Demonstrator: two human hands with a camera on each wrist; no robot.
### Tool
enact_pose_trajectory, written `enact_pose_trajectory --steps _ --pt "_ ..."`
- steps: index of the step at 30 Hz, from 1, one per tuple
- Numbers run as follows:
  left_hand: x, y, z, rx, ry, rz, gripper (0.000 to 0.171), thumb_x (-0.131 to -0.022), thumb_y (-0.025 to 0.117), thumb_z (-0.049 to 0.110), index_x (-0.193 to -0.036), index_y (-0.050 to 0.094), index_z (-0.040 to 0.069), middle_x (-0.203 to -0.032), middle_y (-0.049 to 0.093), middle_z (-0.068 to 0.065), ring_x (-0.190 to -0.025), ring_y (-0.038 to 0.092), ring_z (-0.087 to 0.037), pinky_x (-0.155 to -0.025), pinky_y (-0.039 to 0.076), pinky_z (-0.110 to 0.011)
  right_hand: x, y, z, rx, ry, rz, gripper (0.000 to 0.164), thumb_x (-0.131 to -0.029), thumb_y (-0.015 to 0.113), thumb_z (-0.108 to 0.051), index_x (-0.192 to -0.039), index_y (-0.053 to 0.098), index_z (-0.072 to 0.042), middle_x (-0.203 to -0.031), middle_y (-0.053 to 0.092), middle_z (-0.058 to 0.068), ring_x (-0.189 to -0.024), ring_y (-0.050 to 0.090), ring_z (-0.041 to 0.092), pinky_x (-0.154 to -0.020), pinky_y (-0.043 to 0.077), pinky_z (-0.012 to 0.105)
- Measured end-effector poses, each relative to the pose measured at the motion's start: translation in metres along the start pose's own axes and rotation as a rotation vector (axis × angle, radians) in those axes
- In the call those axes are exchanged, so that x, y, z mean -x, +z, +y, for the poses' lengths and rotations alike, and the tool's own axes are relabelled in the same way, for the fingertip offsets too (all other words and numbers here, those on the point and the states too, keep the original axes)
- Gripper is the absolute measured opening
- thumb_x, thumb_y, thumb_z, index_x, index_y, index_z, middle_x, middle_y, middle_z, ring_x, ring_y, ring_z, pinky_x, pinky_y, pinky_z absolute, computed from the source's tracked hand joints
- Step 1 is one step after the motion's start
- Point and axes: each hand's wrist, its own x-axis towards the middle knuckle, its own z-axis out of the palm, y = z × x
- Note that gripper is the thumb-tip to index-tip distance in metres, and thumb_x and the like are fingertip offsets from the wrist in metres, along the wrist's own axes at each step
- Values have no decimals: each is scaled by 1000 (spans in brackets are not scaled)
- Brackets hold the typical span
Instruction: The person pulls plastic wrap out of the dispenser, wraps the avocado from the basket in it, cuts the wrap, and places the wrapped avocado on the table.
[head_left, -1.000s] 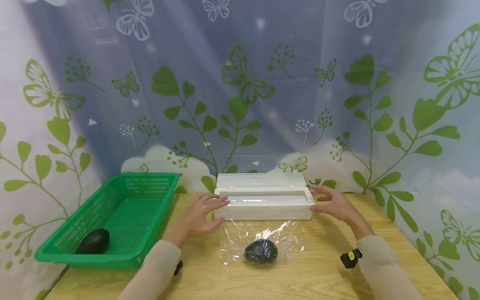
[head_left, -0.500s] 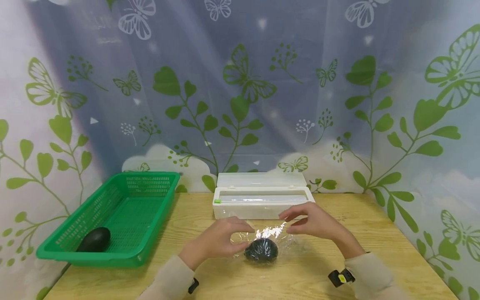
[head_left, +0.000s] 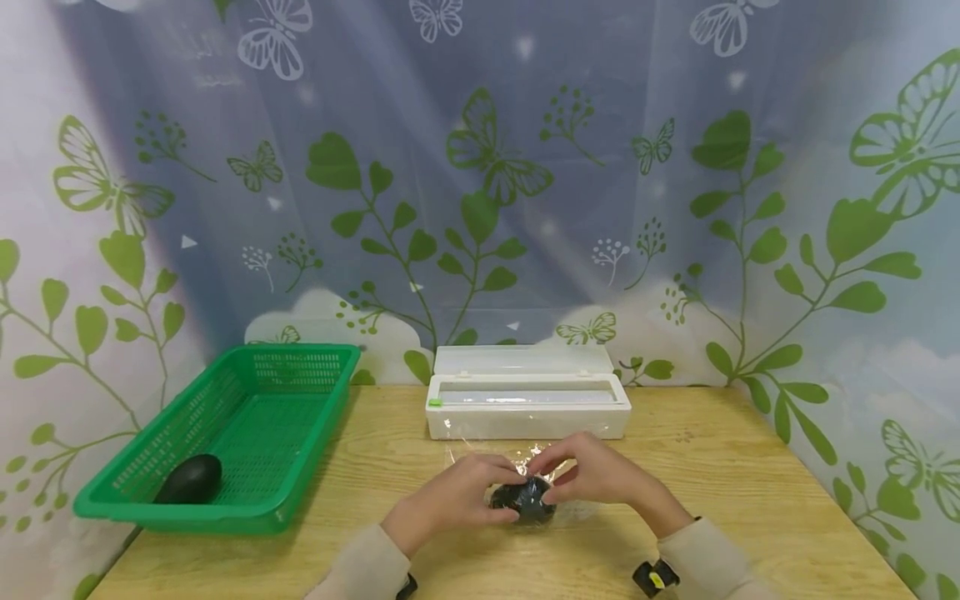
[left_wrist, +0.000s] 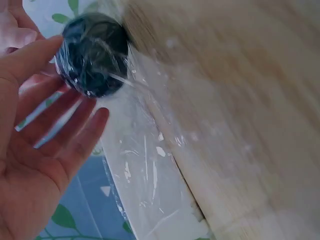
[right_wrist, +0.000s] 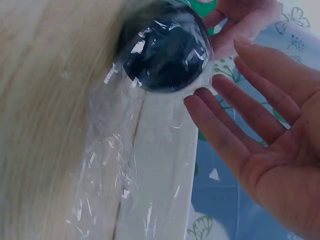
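Observation:
A dark avocado [head_left: 522, 498] wrapped in clear plastic film sits on the table, between both hands. My left hand [head_left: 463, 500] is at its left side, thumb low in front and fingertips at its top. From the other side my right hand [head_left: 596, 477] reaches over, fingertips right at the wrapped top. In the left wrist view the fingers are spread and gently bent beside the avocado [left_wrist: 95, 55]. The right wrist view shows loosely extended fingers close to the filmed avocado [right_wrist: 167, 47]. Loose film [right_wrist: 107, 165] trails away from it.
Behind the hands stands a white cling film dispenser [head_left: 528, 423] with its lid raised and a green slider [head_left: 435, 402] at the left end. A green basket [head_left: 300, 492] at the left holds another dark avocado [head_left: 191, 479]. A printed curtain hangs behind the table.
Both hands have left the dispenser's ends and come inward and nearer to the avocado. The film around it has been drawn up from lying flat. The green slider has come into sight.

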Motion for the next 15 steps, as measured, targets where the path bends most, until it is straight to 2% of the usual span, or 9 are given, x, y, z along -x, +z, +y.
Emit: enact_pose_trajectory --steps 7,15 --pt "-2 4 4 -4 -135 -45 54 -88 84 31 -134 68 8 -128 72 -4 -116 68 -13 -100 56 -24 -4 8 2 42 55 3 34 -84 84 -6 -118 75 -6 -124 74 14 -118 67 39 -83 63 25" --pt "-4 8 4 17 -165 5 50 -84 87 19 -130 70 7 -123 74 -6 -113 69 -15 -100 56 -26 -6 14 5 120 42 21 44 -80 85 -2 -123 72 -5 -126 71 17 -114 68 40 -76 61 19"
